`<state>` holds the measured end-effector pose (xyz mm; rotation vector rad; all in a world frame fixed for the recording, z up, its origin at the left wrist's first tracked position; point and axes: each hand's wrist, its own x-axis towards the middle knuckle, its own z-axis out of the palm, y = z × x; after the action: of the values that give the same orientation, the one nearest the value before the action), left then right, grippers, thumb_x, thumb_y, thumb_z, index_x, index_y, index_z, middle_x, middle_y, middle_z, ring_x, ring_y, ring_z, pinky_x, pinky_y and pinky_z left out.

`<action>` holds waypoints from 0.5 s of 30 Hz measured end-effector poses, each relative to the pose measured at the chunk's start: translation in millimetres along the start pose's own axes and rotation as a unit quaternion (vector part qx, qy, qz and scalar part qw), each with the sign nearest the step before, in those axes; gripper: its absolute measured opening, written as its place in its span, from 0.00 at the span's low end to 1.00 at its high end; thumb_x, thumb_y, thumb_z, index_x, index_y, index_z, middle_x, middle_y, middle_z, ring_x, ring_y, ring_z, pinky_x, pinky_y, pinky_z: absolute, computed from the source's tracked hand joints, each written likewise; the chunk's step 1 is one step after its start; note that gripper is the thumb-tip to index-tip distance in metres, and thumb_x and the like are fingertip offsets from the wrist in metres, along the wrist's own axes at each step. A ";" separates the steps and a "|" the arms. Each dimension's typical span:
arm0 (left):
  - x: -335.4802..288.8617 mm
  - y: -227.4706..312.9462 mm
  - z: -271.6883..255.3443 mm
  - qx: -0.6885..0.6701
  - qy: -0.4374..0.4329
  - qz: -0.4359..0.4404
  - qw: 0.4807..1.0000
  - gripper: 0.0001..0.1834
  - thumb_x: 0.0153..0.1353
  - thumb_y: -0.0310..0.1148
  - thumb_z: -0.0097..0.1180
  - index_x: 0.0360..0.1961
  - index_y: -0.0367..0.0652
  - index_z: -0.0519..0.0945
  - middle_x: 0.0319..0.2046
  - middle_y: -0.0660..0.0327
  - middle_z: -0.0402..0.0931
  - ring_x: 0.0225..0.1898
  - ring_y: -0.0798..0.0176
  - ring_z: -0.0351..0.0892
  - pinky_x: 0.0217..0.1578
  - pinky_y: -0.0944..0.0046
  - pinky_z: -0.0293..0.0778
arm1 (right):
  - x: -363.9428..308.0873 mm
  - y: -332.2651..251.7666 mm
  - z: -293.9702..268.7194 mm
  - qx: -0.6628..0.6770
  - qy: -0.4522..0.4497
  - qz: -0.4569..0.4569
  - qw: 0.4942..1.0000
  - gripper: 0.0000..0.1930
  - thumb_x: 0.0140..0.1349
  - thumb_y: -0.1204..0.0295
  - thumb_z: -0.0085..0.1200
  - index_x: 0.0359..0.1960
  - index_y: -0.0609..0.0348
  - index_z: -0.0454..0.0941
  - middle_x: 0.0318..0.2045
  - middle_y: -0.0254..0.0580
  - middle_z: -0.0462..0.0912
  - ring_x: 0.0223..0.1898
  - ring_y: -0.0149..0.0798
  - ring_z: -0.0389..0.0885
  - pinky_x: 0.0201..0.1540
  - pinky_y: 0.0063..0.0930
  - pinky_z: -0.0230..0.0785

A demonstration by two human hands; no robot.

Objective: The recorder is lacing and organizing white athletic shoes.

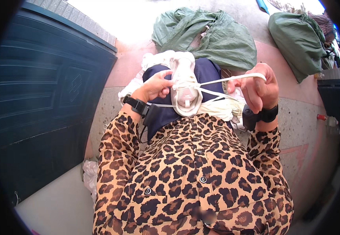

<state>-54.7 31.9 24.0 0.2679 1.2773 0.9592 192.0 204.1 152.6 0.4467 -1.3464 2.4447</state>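
A white lace-up shoe (184, 66) lies on my lap, over dark blue trousers, its opening turned toward me. White laces cross its upper. My left hand (157, 85) is at the shoe's left side, fingers curled in and fingertips touching its edge by the lacing. Out to the right, my right hand (258, 87) is closed on a white shoelace (226, 79), which runs fairly straight from the shoe and loops over the fingers. A second lace strand slants from the shoe toward the right wrist. Another stretches left below my left hand.
More white shoes or pale cloth (132, 88) sit around my knees, partly hidden. Cream strings or cloth (220, 109) bunch right of the shoe. Ahead lies a large green sack (224, 39); another green sack (297, 43) stands far right. A dark blue panelled door (52, 86) rises at left.
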 end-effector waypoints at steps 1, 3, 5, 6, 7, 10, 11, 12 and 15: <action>-3.5 0.0 0.1 0.020 0.050 0.007 0.999 0.31 0.56 0.24 0.52 0.61 0.39 0.57 0.26 0.62 0.72 0.14 0.74 0.67 0.11 0.74 0.60 | 7.1 0.8 2.1 0.040 -0.038 -0.040 0.998 0.12 0.65 0.75 0.41 0.21 0.53 0.66 0.02 0.31 0.65 0.05 0.29 0.66 0.46 0.39 0.66; -14.9 1.4 -3.0 0.104 0.111 0.039 0.988 0.28 0.56 0.25 0.51 0.58 0.37 0.60 0.27 0.61 0.74 0.14 0.74 0.68 0.10 0.74 0.61 | 15.2 0.1 8.2 -0.013 0.040 -0.036 0.998 0.10 0.66 0.75 0.40 0.24 0.55 0.66 0.03 0.31 0.66 0.06 0.29 0.67 0.46 0.38 0.66; -27.1 -1.3 0.0 0.136 0.101 0.030 0.985 0.19 0.56 0.25 0.50 0.50 0.35 0.68 0.27 0.62 0.76 0.13 0.74 0.70 0.10 0.75 0.63 | 22.9 -1.0 11.0 -0.075 0.006 -0.033 0.997 0.02 0.65 0.77 0.41 0.36 0.61 0.67 0.11 0.32 0.72 0.14 0.27 0.73 0.50 0.33 0.67; -33.0 -2.9 4.9 0.159 0.062 0.022 0.985 0.16 0.56 0.27 0.51 0.46 0.34 0.73 0.25 0.63 0.77 0.14 0.75 0.71 0.11 0.77 0.63 | 27.2 0.2 13.5 -0.055 -0.003 -0.023 0.998 0.04 0.65 0.77 0.42 0.38 0.63 0.68 0.15 0.33 0.74 0.16 0.26 0.74 0.48 0.31 0.69; -37.4 -4.5 13.7 0.179 0.025 0.014 0.983 0.15 0.56 0.27 0.52 0.45 0.35 0.74 0.24 0.63 0.77 0.14 0.76 0.71 0.12 0.78 0.63 | 31.5 -0.8 15.0 -0.071 -0.003 0.002 0.997 0.05 0.64 0.76 0.43 0.39 0.64 0.68 0.17 0.34 0.75 0.16 0.26 0.75 0.43 0.28 0.71; -40.5 -9.3 57.3 0.304 -0.004 0.112 0.946 0.16 0.56 0.30 0.56 0.46 0.38 0.75 0.27 0.60 0.78 0.20 0.67 0.75 0.20 0.69 0.69 | 49.1 -0.7 18.9 -0.092 -0.044 0.027 0.994 0.07 0.65 0.74 0.46 0.41 0.65 0.69 0.21 0.35 0.77 0.19 0.25 0.76 0.26 0.16 0.71; -36.2 -8.5 74.2 0.369 0.002 0.245 0.897 0.16 0.56 0.30 0.55 0.46 0.37 0.75 0.29 0.57 0.78 0.25 0.61 0.76 0.26 0.65 0.70 | 54.2 3.2 21.2 -0.103 -0.037 0.047 0.993 0.09 0.65 0.73 0.46 0.42 0.65 0.69 0.21 0.36 0.77 0.20 0.25 0.77 0.21 0.12 0.69; -32.1 -5.8 86.4 0.400 -0.015 0.310 0.862 0.15 0.56 0.29 0.55 0.45 0.37 0.75 0.31 0.53 0.77 0.33 0.54 0.75 0.33 0.61 0.69 | 58.1 6.3 21.7 -0.136 -0.038 0.072 0.987 0.09 0.65 0.72 0.47 0.42 0.66 0.70 0.21 0.36 0.78 0.22 0.25 0.78 0.24 0.15 0.71; -29.1 -1.6 101.2 0.390 -0.058 0.409 0.823 0.11 0.61 0.30 0.51 0.43 0.36 0.75 0.30 0.56 0.77 0.31 0.61 0.77 0.31 0.65 0.71 | 55.6 8.4 9.8 -0.208 -0.013 0.054 0.976 0.09 0.65 0.73 0.44 0.44 0.65 0.70 0.27 0.37 0.78 0.29 0.27 0.78 0.43 0.22 0.69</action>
<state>36.7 42.6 75.2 1.5985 1.4014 1.0364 139.6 198.2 174.3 0.3048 -1.8779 2.1526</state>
